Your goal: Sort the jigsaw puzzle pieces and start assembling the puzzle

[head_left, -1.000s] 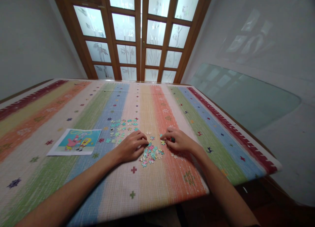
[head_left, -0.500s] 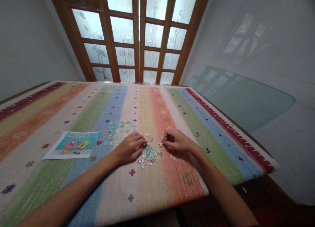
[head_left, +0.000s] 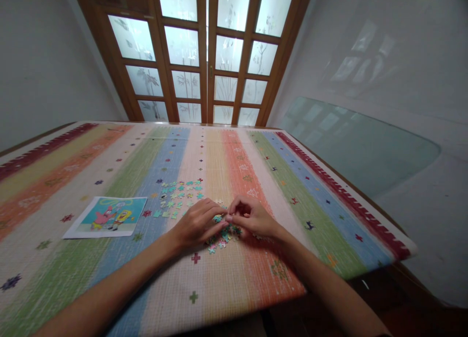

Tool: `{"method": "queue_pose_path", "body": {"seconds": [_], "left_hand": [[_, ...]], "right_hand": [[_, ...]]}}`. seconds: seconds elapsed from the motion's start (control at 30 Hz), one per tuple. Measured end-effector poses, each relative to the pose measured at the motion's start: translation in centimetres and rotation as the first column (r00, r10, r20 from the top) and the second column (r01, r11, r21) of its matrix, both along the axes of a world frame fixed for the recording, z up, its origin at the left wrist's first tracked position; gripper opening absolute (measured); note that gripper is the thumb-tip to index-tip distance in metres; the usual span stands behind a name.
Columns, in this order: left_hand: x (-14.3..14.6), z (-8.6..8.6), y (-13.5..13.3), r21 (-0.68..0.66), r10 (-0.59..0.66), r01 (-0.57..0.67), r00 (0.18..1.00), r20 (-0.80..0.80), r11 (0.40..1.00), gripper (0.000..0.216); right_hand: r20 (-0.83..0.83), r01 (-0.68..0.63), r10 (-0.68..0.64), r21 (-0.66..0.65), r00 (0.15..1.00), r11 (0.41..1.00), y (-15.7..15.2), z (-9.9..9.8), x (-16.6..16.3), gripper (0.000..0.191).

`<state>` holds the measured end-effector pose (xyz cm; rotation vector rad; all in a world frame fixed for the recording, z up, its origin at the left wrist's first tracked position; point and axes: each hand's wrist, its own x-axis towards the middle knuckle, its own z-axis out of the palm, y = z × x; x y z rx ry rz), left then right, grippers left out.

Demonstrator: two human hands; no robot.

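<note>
Meeting above the loose puzzle pile [head_left: 222, 241], the fingertips of the left hand [head_left: 197, 222] and the right hand [head_left: 256, 218] now touch or nearly touch. Half a second ago they were apart: the right hand was at the pile's right side, and has since shifted left; the left hand has stayed close to its former position. Both hands have thumb and fingers drawn in as if to pinch. Whether a piece is gripped between them cannot be told; the contact point is too small and blurred.

The loose pile lies on the cloth-covered bench [head_left: 226, 298], beneath the fingers and partly hidden by them. The spread-out pieces [head_left: 165, 214], left of and beyond the pile, show no visible change. The printed picture sheet [head_left: 109, 217] lies flat farther left, also unchanged. Judged from this, handling has passed from one-handed contact to joint fingertip work.
</note>
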<state>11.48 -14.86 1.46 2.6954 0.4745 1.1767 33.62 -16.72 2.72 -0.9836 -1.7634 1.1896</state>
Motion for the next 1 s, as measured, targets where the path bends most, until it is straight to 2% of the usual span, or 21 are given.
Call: {"method": "queue_pose_path", "body": {"seconds": [0.23,0.3,0.53,0.73,0.87,0.93,1.0], "left_hand": [[-0.2,0.3,0.1,0.209,0.057,-0.063,0.998,0.036,0.976,0.011],[-0.2,0.3,0.0,0.231,0.058,-0.066,0.997,0.043,0.971,0.012],[-0.4,0.3,-0.5,0.135,0.036,-0.042,0.998,0.052,0.990,0.025],[-0.3,0.3,-1.0,0.196,0.000,-0.014,0.997,0.073,0.981,0.029],[-0.1,0.3,-1.4,0.189,-0.021,0.006,0.997,0.076,0.982,0.036],[-0.3,0.6,-1.2,0.121,0.030,-0.044,0.992,0.121,0.992,0.033],[-0.8,1.0,-0.7,0.033,0.148,-0.157,0.971,0.190,0.987,0.027]], "right_hand": [[-0.029,0.020,-0.020,0.000,0.999,1.000,-0.1,-0.3,-0.1,0.038],[-0.034,0.014,-0.015,-0.005,0.999,1.000,-0.1,-0.3,-0.2,0.037],[-0.118,-0.007,0.000,-0.064,0.993,0.998,0.1,-0.2,-0.2,0.039],[-0.178,-0.163,0.132,-0.175,0.975,0.971,0.1,0.3,0.0,0.043],[-0.142,-0.164,0.139,-0.178,0.980,0.970,0.1,0.4,0.1,0.042],[-0.143,-0.131,0.105,-0.184,0.984,0.974,0.2,0.3,0.3,0.041],[-0.159,-0.112,0.078,-0.214,0.984,0.971,0.3,0.2,0.4,0.040]]}}
